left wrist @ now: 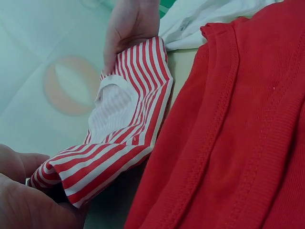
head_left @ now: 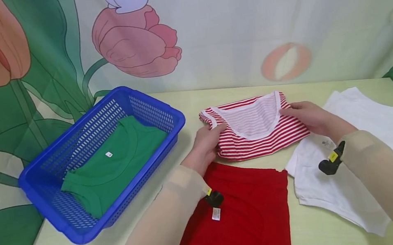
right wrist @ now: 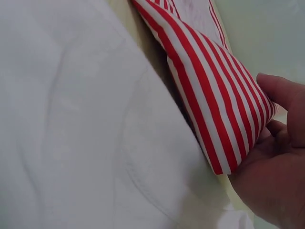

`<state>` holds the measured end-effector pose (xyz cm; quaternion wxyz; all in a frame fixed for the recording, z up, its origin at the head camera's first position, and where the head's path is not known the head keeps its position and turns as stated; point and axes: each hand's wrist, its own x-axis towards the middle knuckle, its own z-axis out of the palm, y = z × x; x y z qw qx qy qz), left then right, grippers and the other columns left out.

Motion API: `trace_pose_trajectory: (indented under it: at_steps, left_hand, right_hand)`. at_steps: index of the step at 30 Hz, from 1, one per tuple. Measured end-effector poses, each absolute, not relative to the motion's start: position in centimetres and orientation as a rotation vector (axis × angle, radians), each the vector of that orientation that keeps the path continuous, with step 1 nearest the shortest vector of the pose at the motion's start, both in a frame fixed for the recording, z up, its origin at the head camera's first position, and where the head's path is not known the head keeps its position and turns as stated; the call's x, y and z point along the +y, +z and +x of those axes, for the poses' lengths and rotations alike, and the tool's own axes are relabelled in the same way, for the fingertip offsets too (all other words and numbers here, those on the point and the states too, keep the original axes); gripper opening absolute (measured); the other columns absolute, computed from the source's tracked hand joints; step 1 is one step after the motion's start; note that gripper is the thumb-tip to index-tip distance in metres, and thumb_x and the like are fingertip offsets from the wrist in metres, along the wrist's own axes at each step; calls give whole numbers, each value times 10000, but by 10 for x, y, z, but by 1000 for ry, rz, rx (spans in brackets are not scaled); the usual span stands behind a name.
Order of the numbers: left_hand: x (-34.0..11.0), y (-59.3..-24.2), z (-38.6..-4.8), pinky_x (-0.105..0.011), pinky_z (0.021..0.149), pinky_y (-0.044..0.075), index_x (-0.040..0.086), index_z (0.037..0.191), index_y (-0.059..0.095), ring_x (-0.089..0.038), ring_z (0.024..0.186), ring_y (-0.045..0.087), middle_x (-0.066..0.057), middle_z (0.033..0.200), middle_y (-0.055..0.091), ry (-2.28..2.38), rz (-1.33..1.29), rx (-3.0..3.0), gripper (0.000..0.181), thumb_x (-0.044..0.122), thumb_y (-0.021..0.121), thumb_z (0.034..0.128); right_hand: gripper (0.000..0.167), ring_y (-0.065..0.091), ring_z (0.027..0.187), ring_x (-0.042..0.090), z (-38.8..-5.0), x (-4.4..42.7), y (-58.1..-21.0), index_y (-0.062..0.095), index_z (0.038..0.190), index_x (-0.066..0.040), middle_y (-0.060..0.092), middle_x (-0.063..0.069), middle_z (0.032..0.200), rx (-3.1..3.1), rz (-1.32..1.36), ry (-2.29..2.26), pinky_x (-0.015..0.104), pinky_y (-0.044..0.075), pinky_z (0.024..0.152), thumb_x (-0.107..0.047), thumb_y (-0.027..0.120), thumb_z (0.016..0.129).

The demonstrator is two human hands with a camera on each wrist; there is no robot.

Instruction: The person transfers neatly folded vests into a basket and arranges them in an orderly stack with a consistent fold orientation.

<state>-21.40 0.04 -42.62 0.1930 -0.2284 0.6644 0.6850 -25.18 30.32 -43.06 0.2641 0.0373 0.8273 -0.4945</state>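
Observation:
A folded red-and-white striped shirt [head_left: 255, 141] with a white-edged neckline is held between my two hands at the back middle of the table. My left hand [head_left: 206, 142] grips its left end, the thumb on top. On the opposite end, my right hand [head_left: 309, 116] pinches the striped cloth between thumb and fingers, as the right wrist view also shows. The fingertips beneath the cloth are hidden. Just in front lies a folded red garment [head_left: 246, 215] with a small white label, partly under my left forearm. White garments [head_left: 372, 124] lie beneath and beside my right forearm.
A blue plastic basket [head_left: 177, 118] stands on the left of the pale table [head_left: 144, 233], with a folded green shirt [head_left: 116, 162] inside it. Behind the table hangs a cloth backdrop [head_left: 222, 32] printed with tulips.

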Motion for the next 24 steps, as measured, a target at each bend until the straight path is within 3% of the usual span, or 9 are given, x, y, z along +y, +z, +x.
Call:
trace_pose_trajectory:
  at_steps: [6, 14, 19, 22, 24]
  left_hand:
    - [1, -419, -212, -356, 998, 603, 66, 1539, 537, -230, 1149, 716, -100, 1305, 720, 1928, -640, 1883, 564, 293, 700, 1049]
    - [4, -400, -207, -361, 1002, 602, 41, 1550, 519, -239, 1155, 718, -122, 1317, 713, 1970, -557, 1873, 582, 282, 697, 1051]
    - [1, -385, -204, -366, 1031, 587, 38, 1552, 517, -241, 1176, 710, -122, 1341, 704, 2023, -467, 1821, 572, 269, 687, 1057]
    - [-3, -379, -203, -377, 1052, 575, 38, 1542, 525, -238, 1176, 702, -121, 1357, 698, 2055, -417, 1769, 551, 258, 677, 1060]
    - [-5, -375, -202, -381, 1058, 573, 45, 1529, 536, -234, 1166, 704, -113, 1356, 702, 2065, -399, 1731, 535, 255, 679, 1058]
  right_hand:
    - [774, 411, 1509, 400, -251, 306, -431, 169, 1690, 12, 350, 281, 1675, 2291, 111, -1334, 491, 380, 1237, -372, 534, 1127]
    - [784, 456, 1472, 390, -248, 314, -418, 203, 1697, -24, 394, 268, 1655, 2351, 118, -1315, 475, 421, 1216, -440, 530, 1118]
    - [809, 490, 1424, 364, -246, 322, -409, 197, 1703, -43, 420, 263, 1638, 2362, 114, -1313, 275, 533, 1072, -485, 526, 1110]
    - [805, 510, 1386, 342, -245, 327, -405, 212, 1703, -52, 435, 261, 1626, 2370, 94, -1315, 147, 542, 913, -494, 527, 1107]
    - [806, 520, 1362, 312, -244, 330, -402, 220, 1702, -57, 433, 256, 1627, 2371, 79, -1318, 122, 535, 872, -499, 533, 1104]
